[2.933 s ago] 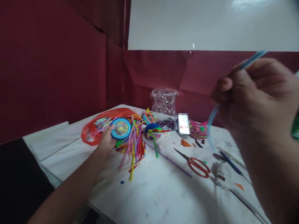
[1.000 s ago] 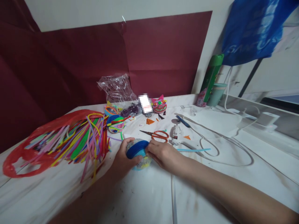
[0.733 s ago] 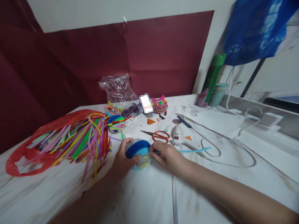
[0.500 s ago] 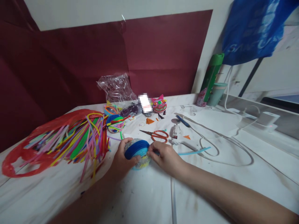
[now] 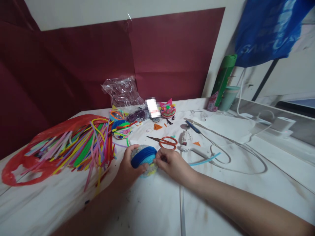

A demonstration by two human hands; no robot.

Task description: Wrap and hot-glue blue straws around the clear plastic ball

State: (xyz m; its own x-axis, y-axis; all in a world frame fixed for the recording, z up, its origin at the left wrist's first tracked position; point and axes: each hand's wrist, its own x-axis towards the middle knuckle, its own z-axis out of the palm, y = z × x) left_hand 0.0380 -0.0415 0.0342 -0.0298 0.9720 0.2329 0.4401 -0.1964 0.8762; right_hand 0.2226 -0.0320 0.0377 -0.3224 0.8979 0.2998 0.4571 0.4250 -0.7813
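Observation:
My left hand (image 5: 131, 167) is wrapped around a small ball (image 5: 144, 157) just above the table, its thumb across the near side. Dark blue and light blue fuzzy bands cover part of the ball; grey and yellow patches show elsewhere. At the ball's right side my right hand (image 5: 172, 163) is closed in a pinch, fingertips touching the surface. A light blue pipe cleaner (image 5: 206, 160) sticks out to the right from behind this hand; the pinched part is hidden. Orange-handled scissors (image 5: 168, 142) and a white glue gun (image 5: 188, 144) lie just beyond my hands.
On the left, a red plastic bag (image 5: 22, 164) lies under many coloured pipe cleaners (image 5: 83, 147). Finished-looking decorated balls (image 5: 121, 129) and a pink one (image 5: 168, 109) stand behind. A cable (image 5: 246, 168) loops on the right, near a green can (image 5: 223, 82) and a cup (image 5: 229, 98).
The free end of the light blue pipe cleaner has shifted slightly up. Both hands stay at the ball in almost the same pose.

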